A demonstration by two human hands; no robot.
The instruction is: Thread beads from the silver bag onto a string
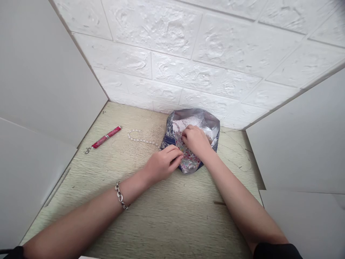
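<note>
Bag (214, 122), silver-lined, blue-patterned outside, sits on the table (161, 216) near the foot of the white brick-pattern wall (172, 64). Mouth open toward the person. Many small coloured beads (190, 162) lie inside, heaped toward the bag's near edge; pinks, whites and pale greens among them.

Left hand (163, 163): at the bag's near left edge, thumb and forefinger drawn close together by the beads. Cannot tell whether anything is between them. Chain bracelet (119, 193) on that wrist.

Right hand (198, 142): above the beads, in the bag's mouth, fingers curled with tips pointing down and left. Cannot tell whether they grip anything or are apart at the tips.

Strand (141, 140) of pale, clear-looking beads: on the table left of the bag, bent into a hook, one end close to the bag's side. Fine dark specks between the two. Pen (106, 137), red with silvery parts: further left of the bag, beyond the strand, lying aslant.
</note>
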